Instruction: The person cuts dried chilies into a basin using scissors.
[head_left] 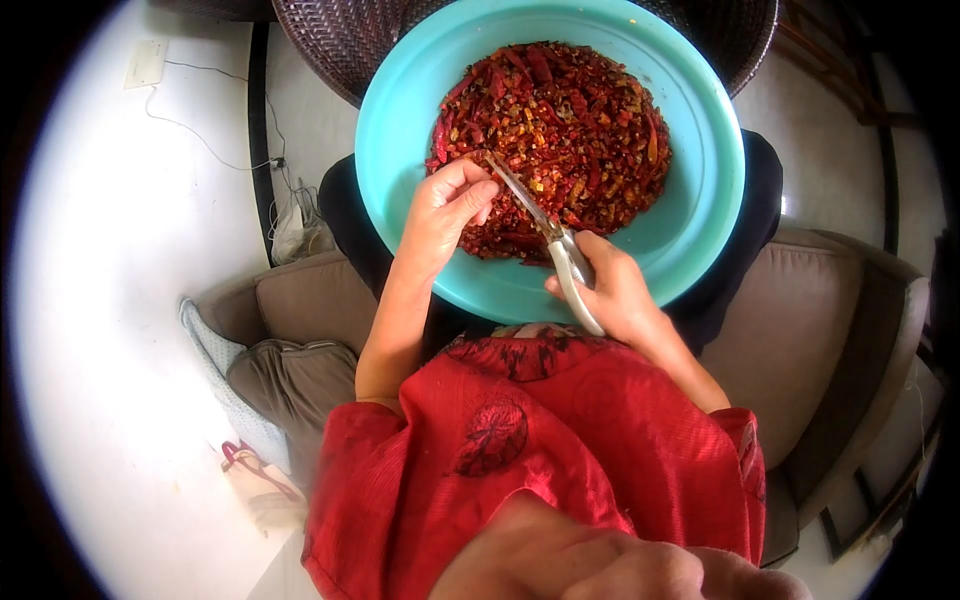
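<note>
A wide turquoise basin point(400, 110) rests at my lap, holding a heap of cut dried red chillies point(560, 130) with loose seeds and some longer pieces. My right hand point(610, 285) is wrapped round the pale handles of a pair of scissors point(540, 215), whose blades point up and left over the heap. Close to the blade tips, my left hand point(450, 205) is closed in a pinch above the basin's left side. A small dark-red bit at its fingertips looks like a dried chilli, mostly hidden by the fingers.
A dark woven basket point(325, 45) stands behind the basin. Brown sofa seats point(790, 330) lie on both sides of me. Cables point(270, 160) run along the pale floor at left, and a sandal point(255, 475) lies lower left. Another person's trousered leg point(290, 385) shows at left.
</note>
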